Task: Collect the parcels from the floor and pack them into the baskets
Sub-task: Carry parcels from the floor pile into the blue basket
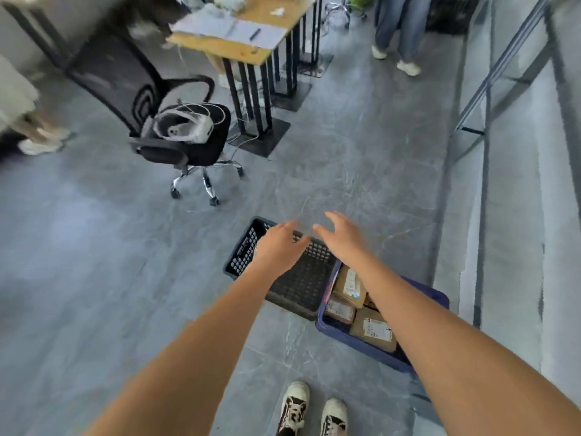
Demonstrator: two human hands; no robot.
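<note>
A black mesh basket (301,284) stands on the grey floor ahead of me; no parcel shows in the part I can see. Right beside it a blue basket (345,336) holds several brown cardboard parcels (374,332) with white labels. My left hand (279,247) hovers over the black basket's far left part, fingers relaxed, holding nothing. My right hand (342,236) is stretched out over the far rim of the black basket, fingers spread, also holding nothing. My right forearm crosses above the blue basket and hides part of it.
A black office chair (176,127) carrying a white headset stands to the left front. Behind it is a wooden desk (251,42) on black metal legs. A person's legs (396,33) are at the back, another person (28,121) at far left. A grey ledge (509,215) runs along the right.
</note>
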